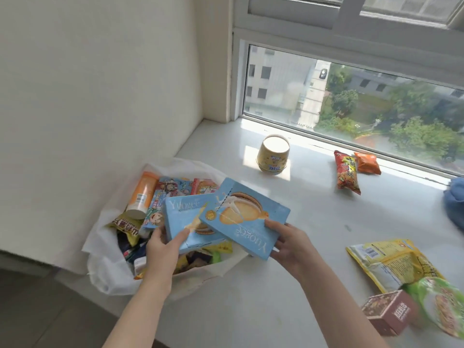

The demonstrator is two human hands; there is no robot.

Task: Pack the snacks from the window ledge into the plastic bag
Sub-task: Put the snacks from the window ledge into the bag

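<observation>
Two light blue biscuit boxes hover over the open white plastic bag point(105, 267) at the ledge's left end. My left hand point(163, 249) grips the near edge of the left box point(183, 222). My right hand point(288, 244) grips the near right corner of the right box point(246, 217), which overlaps the left one. Inside the bag lie several snacks, among them an orange tube point(140, 194) and colourful packets. Snacks on the white ledge point(288, 272): a yellow cup point(273, 154), a red packet point(347, 172), an orange packet point(366, 163), a yellow pouch point(391, 262), a green packet point(442, 302) and a brown box point(389, 312).
The window pane point(351, 101) runs along the back of the ledge. A white wall point(100, 96) stands to the left of the bag. A blue cloth point(454, 202) lies at the right edge. The floor drops away at the lower left.
</observation>
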